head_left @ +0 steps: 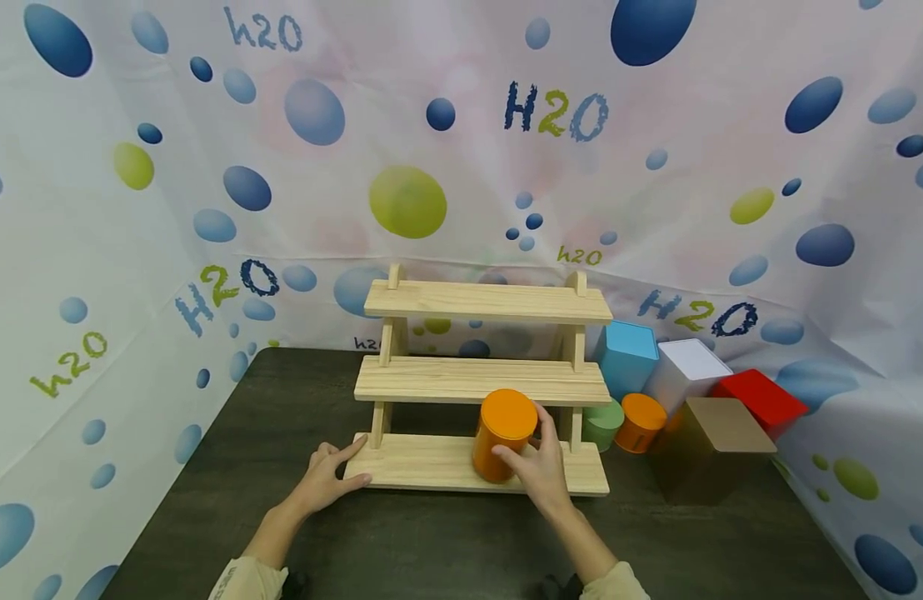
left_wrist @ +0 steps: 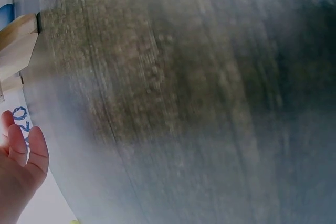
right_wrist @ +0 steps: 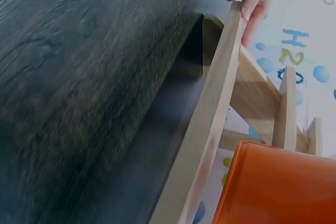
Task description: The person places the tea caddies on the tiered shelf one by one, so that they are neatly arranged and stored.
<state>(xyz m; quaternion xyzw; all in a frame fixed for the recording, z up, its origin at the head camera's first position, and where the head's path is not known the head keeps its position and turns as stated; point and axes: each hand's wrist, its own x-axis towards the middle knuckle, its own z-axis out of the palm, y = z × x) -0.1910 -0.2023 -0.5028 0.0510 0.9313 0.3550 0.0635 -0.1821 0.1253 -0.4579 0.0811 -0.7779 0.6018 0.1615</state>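
Right of frame, on dark table (head_left: 431,550): blue box (head_left: 626,357), white box (head_left: 690,371), red box (head_left: 761,402), brown box (head_left: 709,446) in a cluster. Green tin (head_left: 602,423) & small orange tin (head_left: 640,422) stand just left of brown box, close together. Bkgd: white sheet (head_left: 461,167) w/ blue/green dots & "H2O" print, across upper frame.

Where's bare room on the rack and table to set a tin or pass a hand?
Free: the top shelf and middle shelf; the bottom shelf between the left hand and the orange tin gripped by the right hand; the table left and front. Crowded: right of the rack, among the tins and boxes.
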